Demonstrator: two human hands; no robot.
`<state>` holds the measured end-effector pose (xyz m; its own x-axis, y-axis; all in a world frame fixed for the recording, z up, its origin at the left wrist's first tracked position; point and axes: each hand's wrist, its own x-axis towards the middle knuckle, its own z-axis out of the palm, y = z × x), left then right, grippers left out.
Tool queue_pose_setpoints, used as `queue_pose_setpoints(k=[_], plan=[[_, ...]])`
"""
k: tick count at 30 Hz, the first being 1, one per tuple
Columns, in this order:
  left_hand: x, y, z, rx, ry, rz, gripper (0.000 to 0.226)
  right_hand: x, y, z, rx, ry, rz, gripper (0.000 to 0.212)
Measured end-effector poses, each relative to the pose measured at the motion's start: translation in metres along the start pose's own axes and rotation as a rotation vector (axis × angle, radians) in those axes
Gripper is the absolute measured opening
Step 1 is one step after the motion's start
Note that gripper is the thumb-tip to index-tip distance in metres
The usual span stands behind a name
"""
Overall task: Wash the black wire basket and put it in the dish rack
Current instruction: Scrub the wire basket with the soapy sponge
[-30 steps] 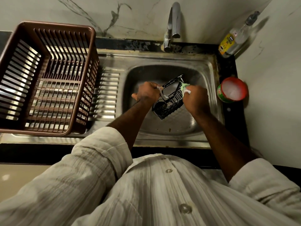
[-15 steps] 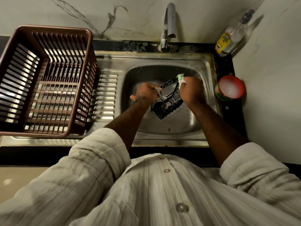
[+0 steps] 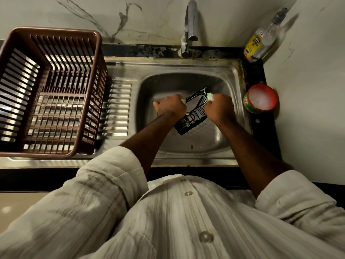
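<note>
Two hands work over the sink point(image 3: 196, 144) basin with the black wire basket point(image 3: 194, 116) held tilted between them. I can't tell whether its lower corner touches the basin floor.

Left hand point(image 3: 170, 107): fingers curled round the basket's left edge, firm grip.

Right hand point(image 3: 220, 109): fist closed on a green scrub pad point(image 3: 210, 95), which pokes out on the far side of the knuckles and presses on the basket's far right corner. White suds on the wires nearest the left wrist.

Brown slatted dish rack point(image 3: 57, 30): well to the left of the left hand, on the steel draining board, apart from the basket.

Tap point(image 3: 190, 25): beyond both hands, at the back edge of the sink.

Red-rimmed tub point(image 3: 261, 99) with white contents: near the right hand, on the black counter beside the sink rim.

Clear bottle point(image 3: 261, 43) with a yellow label: far corner, beyond the tub.

Both pale sleeves are pushed up, forearms bare.
</note>
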<state>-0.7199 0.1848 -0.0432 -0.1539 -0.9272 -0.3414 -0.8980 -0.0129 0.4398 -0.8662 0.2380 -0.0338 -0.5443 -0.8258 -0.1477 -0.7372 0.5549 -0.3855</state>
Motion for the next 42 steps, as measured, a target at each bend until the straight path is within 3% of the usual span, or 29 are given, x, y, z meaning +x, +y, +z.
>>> queue_pose_setpoints(k=[5,10,13,15,19,22,29,35,42], plan=[[-0.001,0.032,0.000,-0.112,-0.069,0.055,0.028,-0.022,-0.009,0.002,0.099,-0.019,-0.058,0.024],[-0.011,0.033,-0.003,-0.217,-0.008,0.048,0.031,-0.046,-0.014,-0.001,0.156,-0.123,-0.193,0.026],[-0.012,0.018,0.002,-0.285,0.011,0.073,0.026,-0.051,-0.009,-0.016,0.232,-0.094,-0.252,0.024],[-0.010,0.011,0.006,-0.355,-0.004,0.099,0.024,-0.052,-0.003,-0.030,0.310,-0.030,-0.226,0.014],[-0.004,0.006,0.018,-0.586,-0.091,0.091,0.021,-0.046,0.006,-0.041,0.505,0.081,-0.044,0.024],[0.005,-0.002,0.036,-0.703,-0.166,0.048,0.022,-0.046,0.005,-0.027,0.472,0.089,-0.110,0.029],[0.002,0.006,0.019,-0.523,-0.132,0.185,0.025,-0.037,-0.022,-0.001,0.340,0.122,-0.170,0.031],[0.009,0.004,0.020,-0.516,-0.088,0.227,0.020,-0.039,-0.007,0.006,0.206,0.073,-0.119,0.019],[0.014,0.015,0.028,-0.521,-0.084,0.237,0.032,-0.040,0.011,0.002,0.195,0.084,-0.147,0.018]])
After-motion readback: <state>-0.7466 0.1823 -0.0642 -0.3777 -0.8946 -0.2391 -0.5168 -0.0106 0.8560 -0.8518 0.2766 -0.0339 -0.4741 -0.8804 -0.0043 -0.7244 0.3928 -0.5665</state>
